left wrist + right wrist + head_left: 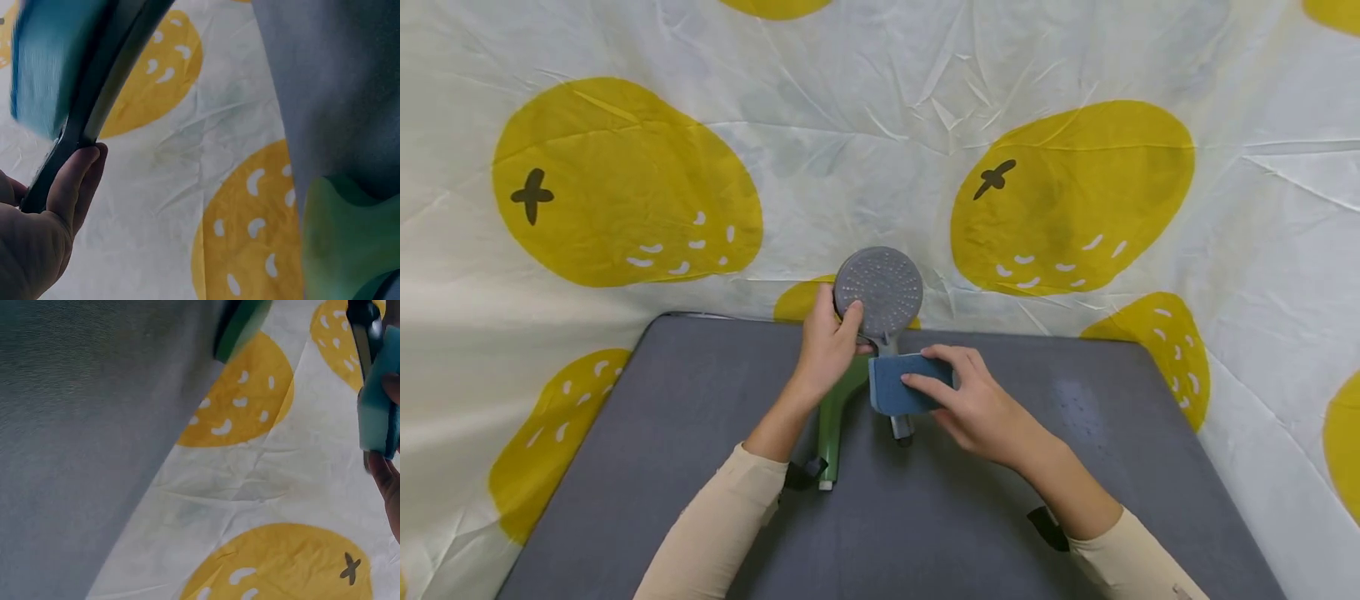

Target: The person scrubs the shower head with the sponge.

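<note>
A grey handheld shower head [880,290] is held up over the table, its round nozzle face toward the head camera. My left hand [829,340] grips it by the edge of the head, thumb on the face. In the left wrist view the left hand [47,219] pinches the dark head from below. My right hand [973,400] holds a blue sponge [898,385] across the shower head's handle [901,428], covering its middle part. The right wrist view shows the sponge [378,403] beside the handle, with the right hand's fingers [382,478] around it.
A green, curved-handled object [833,417] lies on the grey table [1000,517] behind my left wrist; its upper end is partly hidden. White cloth [865,167] with yellow fruit prints hangs behind and beside the table. The table's back edge runs just beyond the hands.
</note>
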The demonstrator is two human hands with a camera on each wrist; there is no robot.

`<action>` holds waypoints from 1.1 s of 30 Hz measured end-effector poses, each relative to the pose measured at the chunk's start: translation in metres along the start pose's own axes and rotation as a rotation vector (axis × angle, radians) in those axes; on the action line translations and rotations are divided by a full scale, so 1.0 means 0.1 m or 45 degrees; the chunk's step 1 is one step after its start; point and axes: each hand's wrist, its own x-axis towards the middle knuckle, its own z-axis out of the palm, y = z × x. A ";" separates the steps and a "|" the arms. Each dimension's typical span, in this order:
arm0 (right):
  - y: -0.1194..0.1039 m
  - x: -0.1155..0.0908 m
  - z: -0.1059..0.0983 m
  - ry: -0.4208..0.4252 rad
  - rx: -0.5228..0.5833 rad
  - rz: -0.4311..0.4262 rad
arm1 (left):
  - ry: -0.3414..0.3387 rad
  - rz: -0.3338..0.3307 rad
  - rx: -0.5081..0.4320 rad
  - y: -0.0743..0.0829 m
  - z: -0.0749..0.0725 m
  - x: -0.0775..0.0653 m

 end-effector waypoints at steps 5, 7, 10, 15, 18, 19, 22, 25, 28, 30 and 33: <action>0.05 0.06 0.03 0.089 -0.037 0.021 | 0.020 0.007 -0.004 0.00 0.01 -0.06; 0.03 0.06 0.03 0.074 -0.055 0.021 | 0.031 0.003 -0.014 0.00 0.02 -0.07; -0.01 0.05 0.01 0.023 -0.076 0.025 | 0.044 0.001 -0.017 -0.02 0.01 -0.08; -0.06 -0.02 -0.01 -0.005 -0.013 0.072 | 0.086 -0.003 -0.067 -0.06 -0.02 -0.08; -0.05 -0.09 0.00 0.035 0.048 0.102 | 0.103 0.003 -0.118 -0.07 -0.03 -0.07; -0.04 -0.11 0.01 0.053 0.058 0.103 | 0.101 0.005 -0.136 -0.07 -0.03 -0.07; 0.02 -0.13 0.03 0.127 0.055 0.092 | 0.061 0.011 -0.172 -0.05 -0.02 -0.10; 0.08 -0.09 0.03 0.199 0.018 0.072 | 0.021 0.015 -0.199 -0.04 0.00 -0.12; 0.12 -0.05 0.00 0.231 -0.002 0.076 | 0.028 0.023 -0.219 -0.01 0.02 -0.13; 0.13 -0.04 -0.01 0.233 -0.007 0.079 | 0.043 0.026 -0.230 0.00 0.02 -0.13; 0.13 -0.05 -0.02 0.218 0.004 0.081 | 0.052 0.023 -0.238 0.02 0.03 -0.11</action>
